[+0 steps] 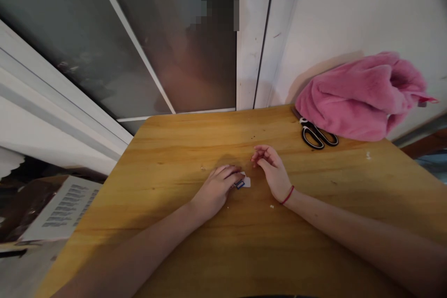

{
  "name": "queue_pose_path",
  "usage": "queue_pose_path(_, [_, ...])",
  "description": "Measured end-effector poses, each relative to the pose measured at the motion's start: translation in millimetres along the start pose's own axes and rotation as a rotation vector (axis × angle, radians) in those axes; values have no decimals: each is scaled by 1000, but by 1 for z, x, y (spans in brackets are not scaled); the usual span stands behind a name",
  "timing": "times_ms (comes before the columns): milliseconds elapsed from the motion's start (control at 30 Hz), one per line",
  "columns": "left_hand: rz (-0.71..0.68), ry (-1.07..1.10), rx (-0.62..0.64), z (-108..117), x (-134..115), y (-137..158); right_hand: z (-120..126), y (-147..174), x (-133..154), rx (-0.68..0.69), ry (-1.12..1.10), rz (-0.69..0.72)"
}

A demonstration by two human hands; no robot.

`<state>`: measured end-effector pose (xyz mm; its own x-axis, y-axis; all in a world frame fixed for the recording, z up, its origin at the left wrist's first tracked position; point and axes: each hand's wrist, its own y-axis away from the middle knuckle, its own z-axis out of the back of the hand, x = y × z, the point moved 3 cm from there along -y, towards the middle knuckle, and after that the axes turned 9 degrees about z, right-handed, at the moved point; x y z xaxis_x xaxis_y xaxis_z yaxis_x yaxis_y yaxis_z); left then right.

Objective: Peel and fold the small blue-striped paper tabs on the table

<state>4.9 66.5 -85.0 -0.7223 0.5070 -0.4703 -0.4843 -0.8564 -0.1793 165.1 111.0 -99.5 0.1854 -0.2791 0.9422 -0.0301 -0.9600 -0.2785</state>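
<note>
My left hand (220,189) rests low over the wooden table (195,139), its fingers bent down onto a small, flat white piece with a blue-edged rectangle (240,185). Part of that piece lies beneath my fingertips, and it is too small to tell its exact kind. A pale tab of it (247,182) sticks out to the right. A short gap away, my right hand (272,170) is turned on its side with fingers loosely curled and apart, nothing visible in them. A thin red band circles the right wrist.
Black-handled scissors (318,136) lie at the back right, blades hidden under a pink plush cloth item (359,95) by the wall. Small white crumbs dot the tabletop. Glass door panels (136,56) stand behind the table; a printed carton (63,209) sits lower left.
</note>
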Motion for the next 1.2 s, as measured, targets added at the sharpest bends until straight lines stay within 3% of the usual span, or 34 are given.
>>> queue_pose_path(200, [119, 223, -204, 10, 3, 1, 1, -1, -3, 6, -3, 15])
queue_pose_path(267, [146, 183, -218, 12, 0, 1, 0, -1, -3, 7, -6, 12])
queue_pose_path(433, [241, -110, -110, 6, 0, -1, -1, 0, -1, 3, -11, -9])
queue_pose_path(667, [24, -135, 117, -3, -6, 0, 0, 0, 0, 16, 12, 4])
queue_pose_path(767, [-19, -64, 149, -2, -8, 0, 0, 0, 0, 22, 29, 4])
queue_pose_path(1000, [-55, 178, 46, 2, -3, -3, 0, 0, 1, 24, 51, 1])
queue_pose_path(1200, [1, 196, -73, 6, 0, -1, 1, 0, -2, 25, 48, 5])
